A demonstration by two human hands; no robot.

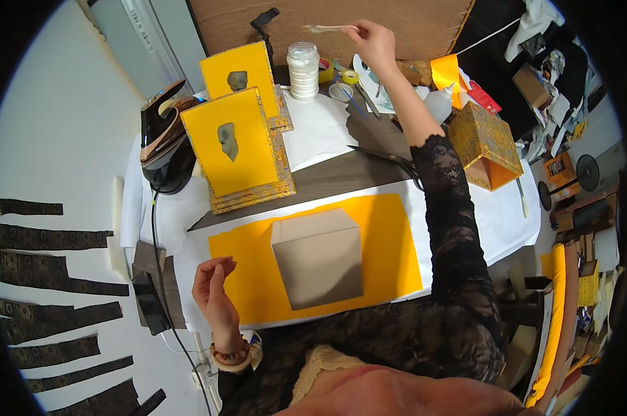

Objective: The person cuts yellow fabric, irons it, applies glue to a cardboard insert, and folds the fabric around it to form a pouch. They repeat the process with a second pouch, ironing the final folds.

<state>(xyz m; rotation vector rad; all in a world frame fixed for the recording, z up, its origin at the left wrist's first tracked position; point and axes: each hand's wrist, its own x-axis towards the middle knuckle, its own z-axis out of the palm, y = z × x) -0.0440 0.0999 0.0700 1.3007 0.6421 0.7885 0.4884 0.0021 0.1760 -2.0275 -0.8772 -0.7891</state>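
Observation:
A grey box [318, 267], its upper faces catching the light, stands on a yellow sheet [391, 243] laid over white paper. My left hand [215, 288] hovers at the sheet's left side, fingers loosely bent and nothing visible in them; it does not touch the box. Reaching far across the table, my right hand [373, 45] is closed on a slim pale brush [325, 29], whose whitish end points left. Below that end is a clear ribbed jar [303, 73] of white contents.
Yellow panels with dark shapes [238, 156] stand at left beside an iron [166, 139]. Black scissors [390, 159] lie behind the yellow sheet. To the right sit a patterned open box [485, 147] and a white squeeze bottle [440, 104]. Tape rolls [349, 76] lie near the jar.

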